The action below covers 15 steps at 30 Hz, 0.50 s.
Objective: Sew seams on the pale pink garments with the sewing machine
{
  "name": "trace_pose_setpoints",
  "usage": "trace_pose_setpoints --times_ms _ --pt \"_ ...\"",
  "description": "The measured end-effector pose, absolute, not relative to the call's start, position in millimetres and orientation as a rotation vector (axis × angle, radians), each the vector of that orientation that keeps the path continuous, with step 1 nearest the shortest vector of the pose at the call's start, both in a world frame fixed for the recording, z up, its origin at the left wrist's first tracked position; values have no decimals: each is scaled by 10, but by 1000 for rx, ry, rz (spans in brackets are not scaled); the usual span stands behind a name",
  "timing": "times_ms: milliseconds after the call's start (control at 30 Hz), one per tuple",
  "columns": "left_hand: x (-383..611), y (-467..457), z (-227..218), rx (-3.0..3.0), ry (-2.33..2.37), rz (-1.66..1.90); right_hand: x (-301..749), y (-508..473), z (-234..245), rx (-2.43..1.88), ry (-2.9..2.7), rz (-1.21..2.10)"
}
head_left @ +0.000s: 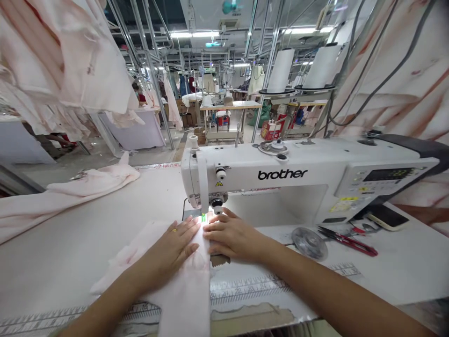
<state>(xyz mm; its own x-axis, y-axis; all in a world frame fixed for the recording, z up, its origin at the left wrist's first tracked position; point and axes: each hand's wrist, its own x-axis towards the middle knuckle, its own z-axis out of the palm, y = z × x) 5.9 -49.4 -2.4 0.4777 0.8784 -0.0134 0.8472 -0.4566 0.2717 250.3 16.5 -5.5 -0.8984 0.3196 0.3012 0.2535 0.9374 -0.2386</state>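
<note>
A pale pink piece of fabric [182, 285] lies on the white sewing table [70, 252], its far end under the needle of a white Brother sewing machine [280, 180]. My left hand [175, 245] lies flat on the fabric with fingers stretched toward the presser foot [204, 216]; a ring shows on one finger. My right hand [231, 234] rests flat on the fabric's right edge, fingertips close to the needle. Both hands press the cloth down; neither grips anything.
Red-handled snips [351, 241], a round metal disc [309, 242] and a phone [387, 217] lie right of the machine. A pink fabric pile [70, 189] sits at the table's left. Two thread cones [282, 70] stand behind. Garments hang at upper left; other workstations fill the background.
</note>
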Motion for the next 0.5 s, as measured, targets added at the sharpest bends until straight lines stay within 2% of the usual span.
trace_pose_setpoints --times_ms 100,200,300,367,433,500 --pt "-42 -575 111 2610 1555 378 2507 135 -24 -397 -2732 326" --pt "-261 -801 291 2754 1776 735 2511 108 18 -389 -2701 382" --pt "-608 -1170 451 2666 2334 1102 2517 137 17 -394 -2739 380" --pt "-900 -1460 530 2340 2916 1309 2516 177 -20 -389 -2758 353" --pt "-1223 -1754 592 1746 3427 1441 2514 212 -75 -392 -2773 319" --pt "-1547 -2029 642 1192 3539 1352 2515 235 -131 -401 -2782 284"
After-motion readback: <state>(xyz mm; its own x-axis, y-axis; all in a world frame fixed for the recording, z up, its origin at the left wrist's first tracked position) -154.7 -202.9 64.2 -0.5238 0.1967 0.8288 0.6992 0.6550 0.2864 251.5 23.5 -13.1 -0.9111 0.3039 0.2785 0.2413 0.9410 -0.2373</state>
